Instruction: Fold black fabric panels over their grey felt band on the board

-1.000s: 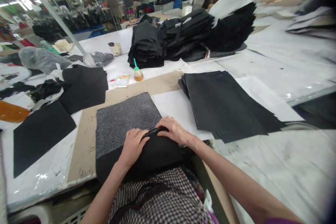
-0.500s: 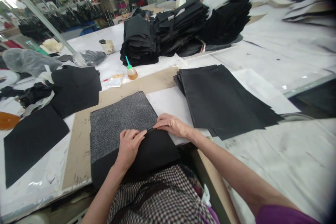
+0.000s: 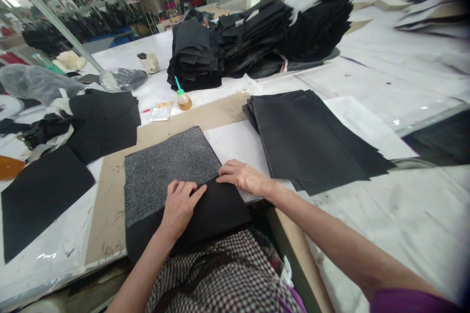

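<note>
A ribbed grey fabric piece (image 3: 169,168) lies on a beige board (image 3: 106,205) in front of me. Smooth black material (image 3: 220,208) covers its near part and reaches the table edge at my apron. My left hand (image 3: 181,205) rests on the seam where black meets grey, its thumb apart from the bent fingers. My right hand (image 3: 238,176) presses on the right end of that seam, fingers apart and lying on the material. Neither hand has anything lifted. To the right sits a fanned stack of black sheets (image 3: 312,137).
Bundles of black fabric (image 3: 253,34) stand at the back. A small bottle with a blue-green spout (image 3: 184,100) and a packet (image 3: 160,111) are beyond the board. Black pieces (image 3: 47,195) and plastic wrap (image 3: 40,83) lie left. People work in the background.
My right hand has shifted slightly right along the seam, and its fingers look flatter. My left thumb and fingers have spread a little. The view has moved slightly.
</note>
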Tool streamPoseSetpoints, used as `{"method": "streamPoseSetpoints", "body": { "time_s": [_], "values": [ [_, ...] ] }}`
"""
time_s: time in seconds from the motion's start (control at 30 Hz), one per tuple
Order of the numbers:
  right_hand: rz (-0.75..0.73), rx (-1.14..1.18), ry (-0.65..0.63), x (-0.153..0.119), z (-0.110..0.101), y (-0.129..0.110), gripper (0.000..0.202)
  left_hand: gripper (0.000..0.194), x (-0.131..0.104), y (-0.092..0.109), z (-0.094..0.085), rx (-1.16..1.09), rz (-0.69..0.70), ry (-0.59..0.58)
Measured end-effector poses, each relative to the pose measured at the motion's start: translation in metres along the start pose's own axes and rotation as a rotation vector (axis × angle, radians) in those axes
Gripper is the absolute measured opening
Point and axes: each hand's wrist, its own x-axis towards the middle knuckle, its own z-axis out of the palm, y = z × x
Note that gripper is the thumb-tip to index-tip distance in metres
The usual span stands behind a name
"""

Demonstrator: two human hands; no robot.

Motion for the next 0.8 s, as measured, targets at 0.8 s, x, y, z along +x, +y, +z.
{"method": "streamPoseSetpoints", "body": {
  "time_s": [0.8],
  "values": [
    [0.373,-0.206,0.049,0.032,0.053,-0.108,0.045,0.027,-0.049,-0.036,-0.004,-0.112,-0.056,0.065]
  ]
}}
